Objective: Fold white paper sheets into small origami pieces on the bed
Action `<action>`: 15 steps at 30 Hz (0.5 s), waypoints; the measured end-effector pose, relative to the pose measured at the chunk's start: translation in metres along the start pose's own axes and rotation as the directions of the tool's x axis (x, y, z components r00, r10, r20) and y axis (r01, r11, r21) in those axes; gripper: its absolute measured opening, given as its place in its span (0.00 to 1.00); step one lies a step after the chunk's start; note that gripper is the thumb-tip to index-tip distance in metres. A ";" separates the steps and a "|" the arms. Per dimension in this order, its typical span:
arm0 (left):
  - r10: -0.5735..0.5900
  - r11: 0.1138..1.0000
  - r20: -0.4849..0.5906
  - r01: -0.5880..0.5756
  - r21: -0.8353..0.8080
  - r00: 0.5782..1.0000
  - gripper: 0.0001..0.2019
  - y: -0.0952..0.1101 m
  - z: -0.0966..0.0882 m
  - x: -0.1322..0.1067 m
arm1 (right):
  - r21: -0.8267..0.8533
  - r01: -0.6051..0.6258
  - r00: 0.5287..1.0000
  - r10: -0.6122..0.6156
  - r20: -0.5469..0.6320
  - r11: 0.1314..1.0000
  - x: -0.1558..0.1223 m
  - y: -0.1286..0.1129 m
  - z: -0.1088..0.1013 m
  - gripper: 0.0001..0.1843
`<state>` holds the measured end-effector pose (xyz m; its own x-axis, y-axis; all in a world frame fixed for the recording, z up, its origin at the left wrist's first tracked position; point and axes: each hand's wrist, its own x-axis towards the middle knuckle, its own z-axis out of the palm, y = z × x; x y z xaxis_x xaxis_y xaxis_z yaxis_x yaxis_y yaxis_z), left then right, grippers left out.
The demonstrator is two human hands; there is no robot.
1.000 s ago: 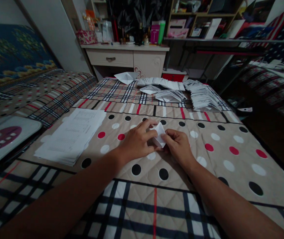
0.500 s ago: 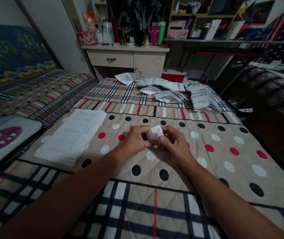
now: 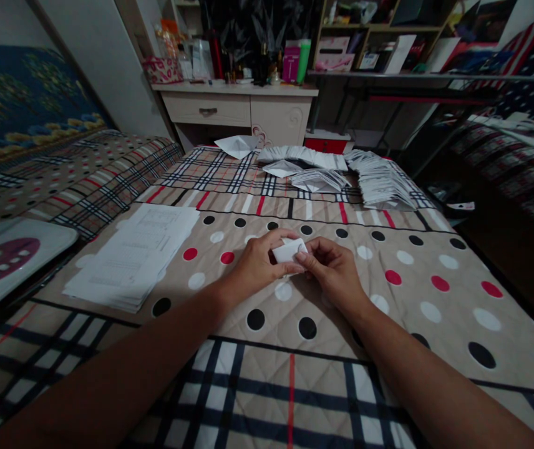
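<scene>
Spotted quilt (image 3: 417,293) covers the bed. Just above its middle, the left hand (image 3: 255,268) and right hand (image 3: 337,274) pinch a folded paper (image 3: 288,251), fingers closed narrowly on its edges. Flat sheets (image 3: 136,255) lie stacked to the left, and folded pieces (image 3: 379,184) are piled at the far end. A pink basket (image 3: 163,68) stands on the worktop (image 3: 234,90) beyond, its contents unclear.

a single view is taken from the wearer's head, aimed forward and down along the quilt (image 3: 402,299); the left hand (image 3: 255,267) and right hand (image 3: 337,275) are framed close at centre, the desk (image 3: 234,107) far behind.
</scene>
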<state>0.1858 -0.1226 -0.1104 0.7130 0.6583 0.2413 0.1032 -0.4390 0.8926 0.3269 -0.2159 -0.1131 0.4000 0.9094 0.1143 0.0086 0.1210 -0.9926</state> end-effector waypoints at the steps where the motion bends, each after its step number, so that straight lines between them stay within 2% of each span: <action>1: -0.002 1.000 -0.005 0.002 -0.005 1.000 0.22 0.000 0.000 0.000 | -0.003 0.002 1.000 -0.002 -0.004 1.000 0.000 0.000 0.000 0.15; 3: -0.019 1.000 -0.011 0.018 -0.003 1.000 0.16 -0.001 0.000 0.001 | -0.011 0.002 1.000 -0.002 -0.009 1.000 0.000 0.000 0.000 0.16; 7: -0.039 0.999 -0.011 0.039 -0.004 0.999 0.18 -0.004 0.001 0.002 | -0.039 -0.003 1.000 0.004 0.014 0.999 0.000 0.000 0.000 0.16; 10: -0.002 1.000 -0.021 0.002 0.021 1.000 0.15 -0.006 -0.001 0.003 | -0.037 0.036 0.999 -0.035 0.017 0.999 0.000 0.001 0.000 0.14; 15: 0.048 0.996 0.025 -0.049 0.073 0.999 0.09 -0.004 -0.004 0.002 | -0.049 0.082 0.996 -0.080 0.050 0.995 0.000 0.003 -0.003 0.12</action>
<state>0.1840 -0.1177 -0.1120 0.7340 0.6213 0.2743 0.1184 -0.5147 0.8492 0.3293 -0.2169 -0.1163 0.3522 0.9154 0.1948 0.0863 0.1754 -0.9807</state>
